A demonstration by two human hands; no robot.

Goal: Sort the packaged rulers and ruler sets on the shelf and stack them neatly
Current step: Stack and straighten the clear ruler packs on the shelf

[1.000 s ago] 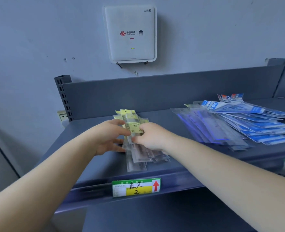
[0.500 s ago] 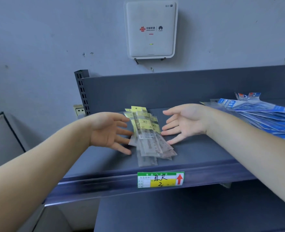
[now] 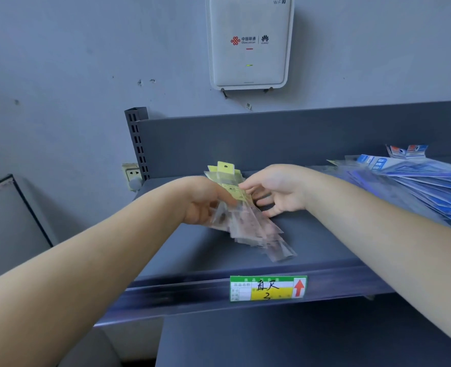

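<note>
The left hand (image 3: 203,201) is seen with its fingers curled round a fanned bundle of clear-packaged rulers with yellow header cards (image 3: 241,207), gripped near the upper third of the bundle. The bundle is held tilted, the yellow headers pointing up and away toward the back panel and the clear lower ends spread out down toward the front edge of the shelf (image 3: 192,250); whether the lowest ends touch the shelf surface cannot be told, as they are blurred. The right hand (image 3: 277,193) is held just beside the bundle on its right side, fingers loosely spread and slightly bent, the fingertips at or very near the yellow headers; no grip by this hand is shown, and actual contact cannot be confirmed. Further to the right, well apart from the held bundle, a loose and overlapping heap of blue-packaged ruler sets (image 3: 415,186) is observed lying on the same shelf, running off the right edge of view. On the front rail of the shelf, below the bundle, a green and yellow price label with handwritten characters and a red arrow (image 3: 268,288) is fixed. Behind the shelf a slotted upright (image 3: 137,144) is noted, with a wall socket (image 3: 131,174) beside it, and above on the wall a white router box (image 3: 249,42) with a green light lit.
</note>
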